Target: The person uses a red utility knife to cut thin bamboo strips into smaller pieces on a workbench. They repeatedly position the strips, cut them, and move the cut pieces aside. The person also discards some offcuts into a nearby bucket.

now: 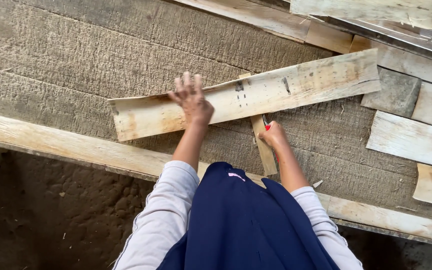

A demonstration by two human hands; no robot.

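Nearest the camera is the person's own body, a navy garment [241, 225] with pale grey sleeves [163, 220], filling the bottom from 5 to 7 o'clock. Beyond it lies the largest thing, a rough grey-brown timber surface [91, 55] that spans most of the view. A long pale beam [61, 145] crosses its near edge from 9 o'clock down toward 4 o'clock, partly hidden by the body; below it, at 8 o'clock, is dark lumpy earth [51, 210]. One pale plank [256, 95] rests near the centre, its long axis running from 9 o'clock up toward 2 o'clock, the right end higher. One narrow strip [264, 147] pokes out from under it, pointing toward 6 o'clock, nearly square to the plank. At 3 o'clock lie about four loose pale boards [411, 140] and one grey block [396, 92], well apart from the hands; more boards [256, 17] lean at 1 o'clock. The left hand [192, 100] presses flat on the plank, fingers spread and released. The right hand [273, 134] is clenched around a small red-handled tool [267, 127], mostly hidden, just beside the strip and the plank's lower edge.
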